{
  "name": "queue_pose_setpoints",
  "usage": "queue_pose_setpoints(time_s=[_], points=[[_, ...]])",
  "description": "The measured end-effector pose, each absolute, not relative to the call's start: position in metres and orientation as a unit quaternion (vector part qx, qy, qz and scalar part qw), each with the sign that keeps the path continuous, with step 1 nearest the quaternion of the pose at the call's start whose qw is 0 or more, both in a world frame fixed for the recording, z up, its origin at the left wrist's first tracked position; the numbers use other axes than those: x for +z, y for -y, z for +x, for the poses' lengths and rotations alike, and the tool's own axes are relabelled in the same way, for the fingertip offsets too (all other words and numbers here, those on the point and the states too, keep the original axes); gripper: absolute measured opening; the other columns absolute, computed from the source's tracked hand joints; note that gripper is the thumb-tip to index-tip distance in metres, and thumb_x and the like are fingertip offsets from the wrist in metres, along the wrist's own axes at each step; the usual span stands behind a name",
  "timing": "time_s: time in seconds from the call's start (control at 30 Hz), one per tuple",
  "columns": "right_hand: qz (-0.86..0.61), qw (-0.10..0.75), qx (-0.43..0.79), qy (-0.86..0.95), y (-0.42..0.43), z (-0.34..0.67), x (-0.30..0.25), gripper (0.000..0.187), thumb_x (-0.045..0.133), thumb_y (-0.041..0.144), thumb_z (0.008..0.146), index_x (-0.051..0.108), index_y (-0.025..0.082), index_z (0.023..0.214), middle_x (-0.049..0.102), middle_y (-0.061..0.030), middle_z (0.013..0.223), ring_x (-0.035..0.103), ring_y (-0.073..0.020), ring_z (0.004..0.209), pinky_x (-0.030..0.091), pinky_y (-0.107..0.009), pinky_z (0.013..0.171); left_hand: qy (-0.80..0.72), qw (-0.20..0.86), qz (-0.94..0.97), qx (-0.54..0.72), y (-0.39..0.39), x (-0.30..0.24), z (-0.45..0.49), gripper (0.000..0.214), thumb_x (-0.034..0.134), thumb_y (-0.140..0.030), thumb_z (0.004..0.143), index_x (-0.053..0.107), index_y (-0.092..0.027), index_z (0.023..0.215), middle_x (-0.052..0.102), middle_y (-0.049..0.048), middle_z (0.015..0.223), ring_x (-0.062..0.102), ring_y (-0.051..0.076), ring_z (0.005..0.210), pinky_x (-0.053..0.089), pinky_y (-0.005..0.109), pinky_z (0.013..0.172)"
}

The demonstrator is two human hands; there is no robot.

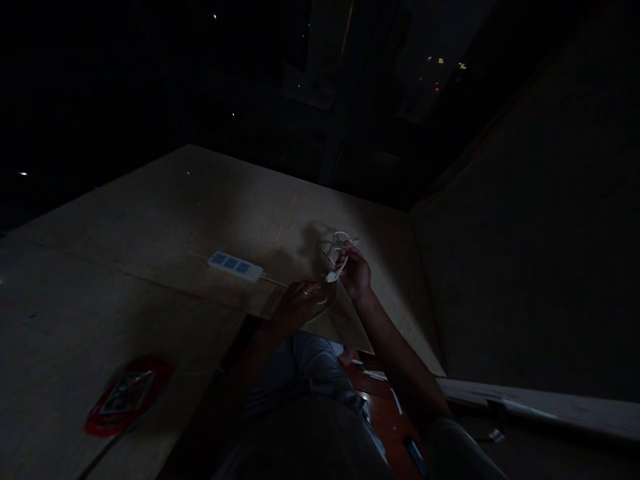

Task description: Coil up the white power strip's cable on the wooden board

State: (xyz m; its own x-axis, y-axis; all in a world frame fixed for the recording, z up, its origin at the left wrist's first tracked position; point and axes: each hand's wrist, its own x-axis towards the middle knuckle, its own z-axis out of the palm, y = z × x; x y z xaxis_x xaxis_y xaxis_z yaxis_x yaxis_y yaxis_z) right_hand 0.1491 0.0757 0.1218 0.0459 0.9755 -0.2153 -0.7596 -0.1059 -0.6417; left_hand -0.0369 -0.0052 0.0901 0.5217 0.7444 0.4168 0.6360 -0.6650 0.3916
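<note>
Both arms reached forward from the lower middle of the view, bare along the forearms. The left hand (299, 303) lay lower and nearer the body, its back turned up, the knuckles bent and the fingers (314, 292) curled inward. In the dim light it could not be told whether they were closed. A pale ring (305, 293) showed on one finger. The left forearm (257, 350) ran back and down, mostly lost in shadow. The right hand (356, 273) was held a little higher and farther out, just beside the left, its fingers closed in a grip. The right forearm (395, 353) slanted back toward the lower right.
</note>
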Motion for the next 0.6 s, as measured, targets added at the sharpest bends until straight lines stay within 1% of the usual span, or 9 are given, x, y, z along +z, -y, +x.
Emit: queue_pose_setpoints(time_s=[0.1,0.17,0.27,0.3,0.37,0.4,0.5,0.53,0.6], points=[[-0.359,0.549,0.722,0.220,-0.067,0.121,0.115,0.037,0.060,0.006,0.067,0.058,0.020,0.101,0.069,0.0012,0.079,0.067,-0.0137,0.070,0.053,-0.024,0.060,-0.402,0.088,0.852,0.323,0.004,0.096,-0.038,0.030,0.052,-0.013,0.088,0.073,-0.027,0.104,0.065,0.0073,0.115,0.057,0.022,0.106,0.044,0.038,0.093],[-0.360,0.475,0.764,0.247,-0.061,0.114,0.111,0.037,0.061,0.007,0.066,0.059,0.020,0.100,0.070,0.0003,0.079,0.068,-0.0169,0.076,0.055,-0.028,0.067,-0.415,0.086,0.836,0.348,0.002,0.099,-0.040,0.025,0.052,-0.015,0.087,0.073,-0.026,0.097,0.065,0.0078,0.112,0.057,0.022,0.108,0.043,0.040,0.096],[-0.345,0.384,0.811,0.276,-0.054,0.117,0.112,0.023,0.064,0.022,0.076,0.061,0.019,0.099,0.071,-0.0023,0.081,0.069,-0.0181,0.076,0.056,-0.031,0.071,-0.434,0.109,0.805,0.390,-0.004,0.097,-0.044,0.016,0.057,-0.018,0.084,0.070,-0.023,0.092,0.063,0.0084,0.112,0.056,0.023,0.111,0.043,0.040,0.099],[-0.339,0.361,0.818,0.291,-0.052,0.121,0.114,0.023,0.065,0.029,0.080,0.062,0.019,0.100,0.072,-0.0035,0.084,0.069,-0.0179,0.077,0.056,-0.032,0.073,-0.447,0.119,0.788,0.407,-0.005,0.094,-0.045,0.016,0.058,-0.018,0.083,0.069,-0.022,0.093,0.062,0.0086,0.112,0.055,0.023,0.110,0.044,0.039,0.099],[-0.327,0.323,0.819,0.343,-0.049,0.129,0.121,0.032,0.067,0.039,0.082,0.062,0.018,0.106,0.072,-0.0055,0.094,0.069,-0.0173,0.083,0.054,-0.031,0.080,-0.473,0.135,0.752,0.438,-0.008,0.089,-0.044,0.018,0.060,-0.021,0.083,0.067,-0.021,0.099,0.059,0.0094,0.116,0.054,0.023,0.112,0.043,0.038,0.099],[-0.319,0.304,0.813,0.380,-0.049,0.133,0.124,0.037,0.070,0.039,0.080,0.062,0.018,0.110,0.071,-0.0059,0.100,0.068,-0.0171,0.088,0.053,-0.031,0.084,-0.480,0.143,0.739,0.451,-0.010,0.086,-0.043,0.022,0.062,-0.023,0.081,0.066,-0.021,0.103,0.058,0.0101,0.119,0.053,0.024,0.114,0.043,0.039,0.101],[-0.277,0.240,0.770,0.522,-0.047,0.142,0.132,0.055,0.079,0.028,0.071,0.059,0.021,0.121,0.067,-0.0053,0.115,0.064,-0.0178,0.104,0.047,-0.033,0.096,-0.458,0.179,0.732,0.471,-0.013,0.079,-0.038,0.037,0.069,-0.027,0.076,0.061,-0.020,0.111,0.052,0.0113,0.127,0.050,0.026,0.120,0.041,0.040,0.104],[-0.263,0.223,0.745,0.571,-0.046,0.144,0.133,0.062,0.081,0.025,0.067,0.057,0.021,0.124,0.066,-0.0052,0.118,0.063,-0.0189,0.108,0.046,-0.034,0.098,-0.445,0.195,0.733,0.477,-0.014,0.077,-0.036,0.036,0.068,-0.026,0.076,0.061,-0.019,0.111,0.052,0.0111,0.127,0.050,0.026,0.120,0.041,0.039,0.103],[-0.257,0.212,0.675,0.658,-0.042,0.145,0.133,0.074,0.084,0.022,0.061,0.055,0.022,0.129,0.063,-0.0056,0.124,0.058,-0.0222,0.115,0.043,-0.038,0.102,-0.439,0.224,0.716,0.495,-0.017,0.074,-0.032,0.027,0.064,-0.021,0.078,0.061,-0.019,0.104,0.054,0.0101,0.124,0.052,0.024,0.118,0.043,0.038,0.101]])
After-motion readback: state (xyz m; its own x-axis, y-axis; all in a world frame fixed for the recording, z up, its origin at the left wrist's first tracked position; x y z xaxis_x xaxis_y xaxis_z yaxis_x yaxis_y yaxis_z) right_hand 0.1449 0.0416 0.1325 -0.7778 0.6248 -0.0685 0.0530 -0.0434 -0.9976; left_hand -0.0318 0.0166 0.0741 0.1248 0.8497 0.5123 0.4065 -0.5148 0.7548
